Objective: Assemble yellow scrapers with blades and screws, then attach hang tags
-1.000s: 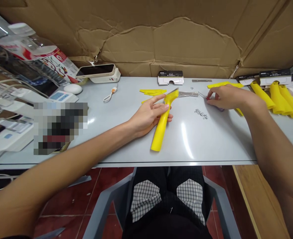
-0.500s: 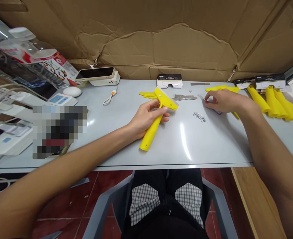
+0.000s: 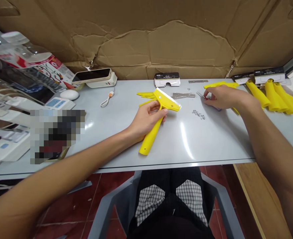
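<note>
My left hand [image 3: 151, 118] is wrapped around the neck of a yellow scraper [image 3: 153, 134], tilted with its head up and right. A metal blade [image 3: 169, 98] runs along the scraper's head, and a screw shows at each end of it. Low over the table at the right, my right hand [image 3: 219, 97] pinches what looks like a screwdriver [image 3: 200, 95]; its thin metal tip points left and most of the handle is hidden. Between the hands lie a cluster of small screws [image 3: 198, 114] and several loose blades [image 3: 183, 95]. Other yellow parts [image 3: 145, 95] lie behind my left hand.
Several yellow handles [image 3: 273, 96] lie at the right by black-and-white boxes. Another such box [image 3: 166, 79] stands at the back against cardboard [image 3: 186, 46]. A phone on a white device [image 3: 94, 78], a mouse [image 3: 69, 95], bottles [image 3: 49, 69] and power strips [image 3: 9, 142] crowd the left.
The view has shifted slightly. The scraper in my left hand has turned a little, its head a bit further right. My right hand stays by the same spot, still holding the tool.
</note>
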`<state>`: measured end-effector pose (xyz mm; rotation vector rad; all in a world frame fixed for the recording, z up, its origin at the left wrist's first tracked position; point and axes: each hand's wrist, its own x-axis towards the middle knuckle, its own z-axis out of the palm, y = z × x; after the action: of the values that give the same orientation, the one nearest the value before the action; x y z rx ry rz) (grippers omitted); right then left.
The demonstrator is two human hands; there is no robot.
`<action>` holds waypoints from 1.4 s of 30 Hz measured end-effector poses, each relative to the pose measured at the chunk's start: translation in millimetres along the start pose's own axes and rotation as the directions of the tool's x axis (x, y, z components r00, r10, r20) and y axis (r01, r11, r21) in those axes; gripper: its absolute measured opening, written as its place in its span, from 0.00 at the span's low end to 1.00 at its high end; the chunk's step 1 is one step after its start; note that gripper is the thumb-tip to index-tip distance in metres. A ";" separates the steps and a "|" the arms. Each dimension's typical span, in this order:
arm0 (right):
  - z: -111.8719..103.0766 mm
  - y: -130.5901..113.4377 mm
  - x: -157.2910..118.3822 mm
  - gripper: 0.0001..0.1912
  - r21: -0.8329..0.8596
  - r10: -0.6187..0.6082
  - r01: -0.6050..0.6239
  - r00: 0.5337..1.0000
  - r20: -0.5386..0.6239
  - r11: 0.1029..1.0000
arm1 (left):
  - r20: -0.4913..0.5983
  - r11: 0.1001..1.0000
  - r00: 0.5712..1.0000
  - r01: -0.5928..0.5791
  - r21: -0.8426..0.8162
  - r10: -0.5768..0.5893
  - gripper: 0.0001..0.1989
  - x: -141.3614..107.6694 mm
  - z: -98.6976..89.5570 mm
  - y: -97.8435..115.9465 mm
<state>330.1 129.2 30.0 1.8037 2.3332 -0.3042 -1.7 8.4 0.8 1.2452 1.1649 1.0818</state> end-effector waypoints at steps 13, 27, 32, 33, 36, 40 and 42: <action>-13.7 -26.1 -28.6 0.11 -0.044 -0.177 0.171 0.957 -0.231 0.984 | 0.028 0.999 0.998 -0.049 0.000 0.049 0.10 0.0 -0.1 -2.4; 0.4 -36.4 -26.9 0.10 0.028 -0.330 0.334 0.939 -0.096 0.942 | 0.052 0.998 0.997 -0.066 0.024 0.064 0.12 0.2 -1.0 -2.4; 1.2 -39.5 -27.7 0.08 0.061 -0.336 0.342 0.937 -0.093 0.938 | 0.058 0.997 0.996 -0.074 0.028 0.072 0.10 0.6 -1.4 -2.9; 1.1 -40.1 -28.1 0.07 0.060 -0.328 0.334 0.940 -0.093 0.941 | 0.057 0.997 0.996 -0.075 0.029 0.074 0.10 0.5 -1.3 -2.7; 0.0 -40.5 -29.4 0.05 0.042 -0.288 0.292 0.954 -0.086 0.956 | 0.057 0.997 0.996 -0.073 0.036 0.071 0.10 0.1 -1.2 -1.8; -3.7 -44.2 -33.8 0.06 0.049 -0.295 0.303 0.947 -0.127 0.952 | 0.059 0.996 0.996 -0.074 0.058 0.070 0.11 -0.4 -1.4 -2.0; -4.6 -51.9 -38.0 0.07 0.089 -0.359 0.386 0.905 -0.228 0.918 | 0.065 0.994 0.995 -0.083 0.068 0.079 0.13 -0.3 -1.2 -3.6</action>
<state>289.2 82.3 47.1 1.4873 2.8712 -0.3425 -3.0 8.0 -2.7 1.3818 1.1216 1.0613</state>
